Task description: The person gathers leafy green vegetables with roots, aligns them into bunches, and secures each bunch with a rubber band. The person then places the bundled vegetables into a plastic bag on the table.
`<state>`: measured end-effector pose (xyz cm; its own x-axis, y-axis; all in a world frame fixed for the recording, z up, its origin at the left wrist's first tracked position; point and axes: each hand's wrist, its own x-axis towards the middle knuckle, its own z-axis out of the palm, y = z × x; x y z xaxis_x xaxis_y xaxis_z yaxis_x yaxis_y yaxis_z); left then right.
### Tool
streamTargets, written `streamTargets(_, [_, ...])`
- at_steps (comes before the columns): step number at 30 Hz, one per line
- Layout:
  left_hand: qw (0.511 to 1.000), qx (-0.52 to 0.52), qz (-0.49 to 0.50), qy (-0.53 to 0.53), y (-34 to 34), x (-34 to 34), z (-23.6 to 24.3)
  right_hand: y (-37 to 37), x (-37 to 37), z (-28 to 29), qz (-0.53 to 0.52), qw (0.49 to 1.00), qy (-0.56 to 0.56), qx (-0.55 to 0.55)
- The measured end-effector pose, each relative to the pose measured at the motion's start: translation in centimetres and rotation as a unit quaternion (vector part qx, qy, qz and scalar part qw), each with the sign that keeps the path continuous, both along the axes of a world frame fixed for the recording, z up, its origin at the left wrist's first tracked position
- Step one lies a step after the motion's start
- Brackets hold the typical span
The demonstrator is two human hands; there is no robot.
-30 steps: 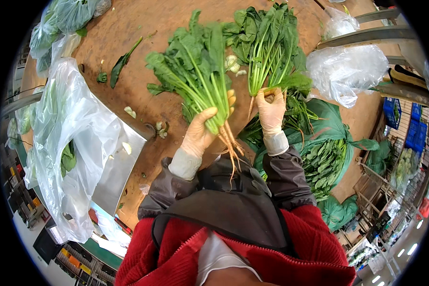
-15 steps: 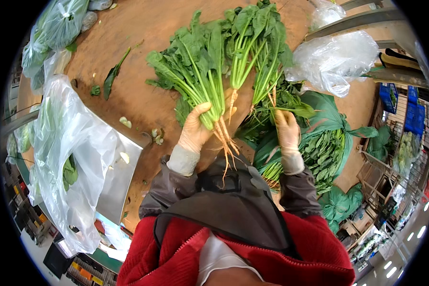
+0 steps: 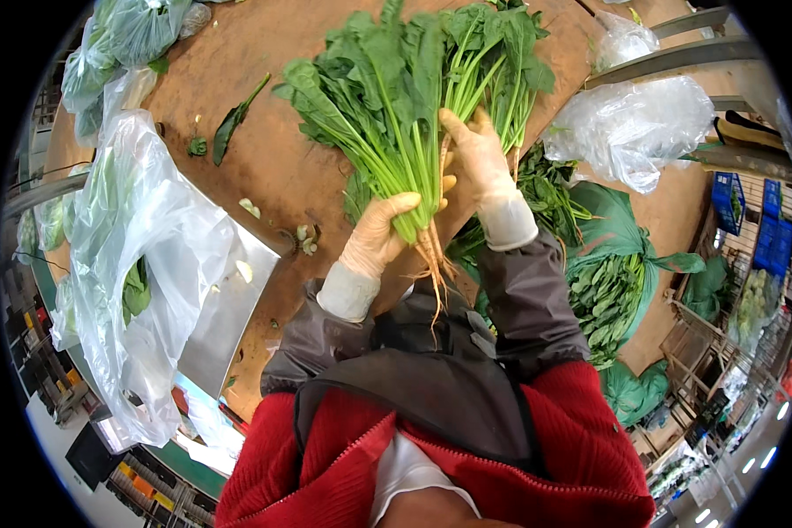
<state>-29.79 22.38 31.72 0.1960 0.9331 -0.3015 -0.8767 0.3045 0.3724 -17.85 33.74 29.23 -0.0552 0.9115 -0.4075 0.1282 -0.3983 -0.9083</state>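
Observation:
My left hand, in a thin pale glove, is closed round the stems of a bunch of spinach. The bunch's leaves fan out away from me, and its pale orange roots hang toward my apron. Close beside it on the right, my gloved right hand pinches a spinach plant near its root, against the bunch's stems. Part of that plant is hidden by the fingers. More spinach lies just beyond the right hand, with a root pointing toward me.
A green bag of leafy greens stands right of my arm, beside loose greens. Clear plastic bags lie farther right. On the left, a plastic sheet covers a metal tray. A loose leaf lies on the brown table.
My right hand has moved left and away from me, from the loose greens to the spinach beside the bunch. My left hand keeps hold of its bunch. The view has shifted slightly.

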Motion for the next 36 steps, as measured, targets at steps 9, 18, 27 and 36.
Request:
streamTargets(9, [0.994, 0.033, 0.101, -0.014, -3.5, -3.0, 1.3, -1.9, 1.7, 7.9, 0.133, 0.964, 0.227, 0.028])
streamTargets(18, [0.961, 0.03, 0.153, -0.23, -4.8, -2.2, -5.9, -11.0, -1.7, 3.6, 0.218, 0.888, -0.212, 0.345])
streamTargets(27, [0.976, -0.108, 0.163, -0.098, -6.1, -2.3, -5.4, -10.4, -2.7, 3.3, 0.135, 0.988, -0.071, -0.031])
streamTargets(36, [0.972, -0.109, 0.161, -0.131, -4.8, -1.9, -3.3, -11.2, -1.6, 2.8, 0.048, 0.994, 0.072, -0.071])
